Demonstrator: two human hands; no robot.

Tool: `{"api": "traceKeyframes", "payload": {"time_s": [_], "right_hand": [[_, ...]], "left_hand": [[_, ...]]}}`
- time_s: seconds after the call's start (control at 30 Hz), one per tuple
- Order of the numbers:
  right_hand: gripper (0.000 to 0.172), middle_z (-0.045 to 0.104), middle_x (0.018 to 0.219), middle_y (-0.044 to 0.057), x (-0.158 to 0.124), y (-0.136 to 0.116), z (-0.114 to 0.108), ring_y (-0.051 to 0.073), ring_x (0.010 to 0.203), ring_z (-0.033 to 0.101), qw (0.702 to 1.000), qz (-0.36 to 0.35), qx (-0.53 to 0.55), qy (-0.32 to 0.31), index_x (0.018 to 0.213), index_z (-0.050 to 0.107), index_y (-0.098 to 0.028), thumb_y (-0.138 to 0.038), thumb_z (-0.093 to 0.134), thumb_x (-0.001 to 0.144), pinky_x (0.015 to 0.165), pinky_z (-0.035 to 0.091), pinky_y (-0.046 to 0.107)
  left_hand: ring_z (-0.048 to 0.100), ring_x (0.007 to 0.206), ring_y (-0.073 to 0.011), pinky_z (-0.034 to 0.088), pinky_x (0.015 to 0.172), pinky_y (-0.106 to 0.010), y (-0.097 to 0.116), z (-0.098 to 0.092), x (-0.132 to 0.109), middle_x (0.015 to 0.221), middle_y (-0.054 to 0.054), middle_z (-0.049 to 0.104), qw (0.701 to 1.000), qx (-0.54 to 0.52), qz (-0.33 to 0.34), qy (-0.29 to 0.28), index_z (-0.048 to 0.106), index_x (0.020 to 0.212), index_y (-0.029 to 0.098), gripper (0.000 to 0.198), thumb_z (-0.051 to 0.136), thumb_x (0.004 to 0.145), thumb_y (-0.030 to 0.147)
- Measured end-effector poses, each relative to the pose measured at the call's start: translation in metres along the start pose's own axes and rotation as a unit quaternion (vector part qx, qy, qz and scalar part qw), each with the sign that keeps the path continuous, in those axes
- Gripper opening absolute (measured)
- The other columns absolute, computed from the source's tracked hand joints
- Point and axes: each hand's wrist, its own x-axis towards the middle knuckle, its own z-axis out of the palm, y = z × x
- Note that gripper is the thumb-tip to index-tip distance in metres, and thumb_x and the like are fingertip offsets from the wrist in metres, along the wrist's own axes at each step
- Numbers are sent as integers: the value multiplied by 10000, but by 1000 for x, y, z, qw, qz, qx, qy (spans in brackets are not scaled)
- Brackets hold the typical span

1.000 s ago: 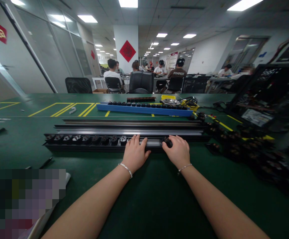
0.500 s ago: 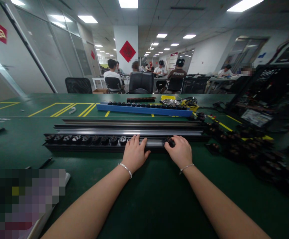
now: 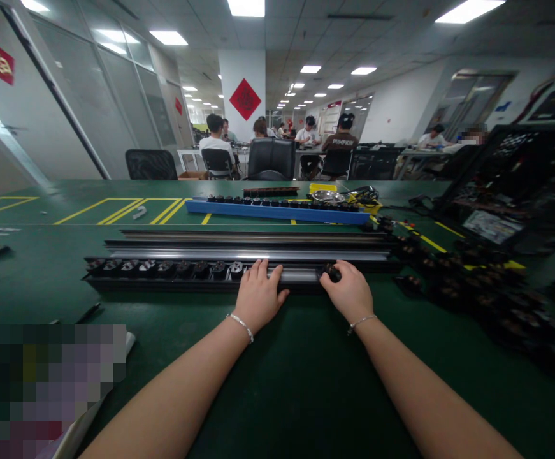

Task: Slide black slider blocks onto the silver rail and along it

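Observation:
A long black track [image 3: 162, 285] with a shiny inner channel lies across the green table in front of me. Several round black socket modules [image 3: 165, 268] sit in a row along its left part. My left hand [image 3: 259, 290] rests across the middle of this track, just right of the last module in the row, fingers stretched out and thumb spread. What lies beneath its palm is hidden. Farther right, my right hand [image 3: 351, 290] pinches a single black socket module [image 3: 332, 273] between thumb and fingers, at the track's right part. Its fingers partly cover the module.
Two more tracks [image 3: 248, 243] lie parallel behind. Beyond them stands a blue track [image 3: 277, 211] filled with modules, beside a metal dish [image 3: 329, 197]. A heap of black modules [image 3: 492, 299] spreads at right, near an open black case [image 3: 511, 185]. People sit in the background.
My right hand has shifted slightly right along the track with the socket module in its fingers. My left hand has stayed in place.

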Motion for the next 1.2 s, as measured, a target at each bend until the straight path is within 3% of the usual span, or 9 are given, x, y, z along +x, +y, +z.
{"api": "traceKeyframes", "payload": {"time_s": [1.2], "right_hand": [[204, 608, 1120, 111, 6, 15, 0, 232, 1037, 551, 999, 33, 27, 20, 768, 622, -184, -336, 499, 709, 914, 420, 338]], "left_hand": [[361, 1286, -295, 341, 999, -433, 0, -1, 0, 1380, -141, 433, 1000, -1, -6, -10, 447, 1315, 241, 548, 498, 835, 499]]}}
